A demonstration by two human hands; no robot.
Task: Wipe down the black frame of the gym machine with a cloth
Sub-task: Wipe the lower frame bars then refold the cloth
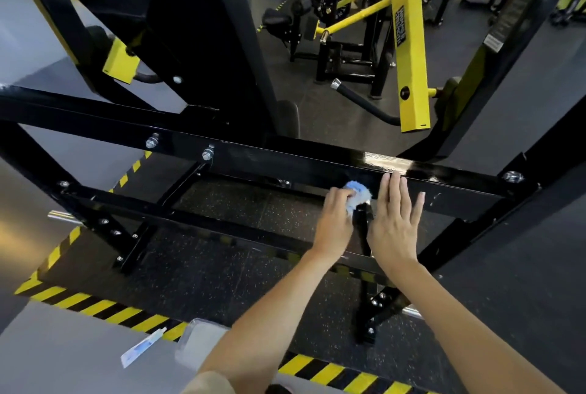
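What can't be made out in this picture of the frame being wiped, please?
Head view only:
- Part of the blue cloth: covered by the left hand gripping it.
- The black frame under the flat right hand: hidden.
- The label on the yellow post: too blurred to read.
- The clear container: partly behind the left forearm.

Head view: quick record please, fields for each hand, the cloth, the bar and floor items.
black crossbar: glossy, bolted, glare patch on top
left hand: grips the cloth
cloth: blue, bunched, pressed on crossbar's front face
right hand: flat, fingers straight, on crossbar beside cloth
floor: tube and clear container, near left
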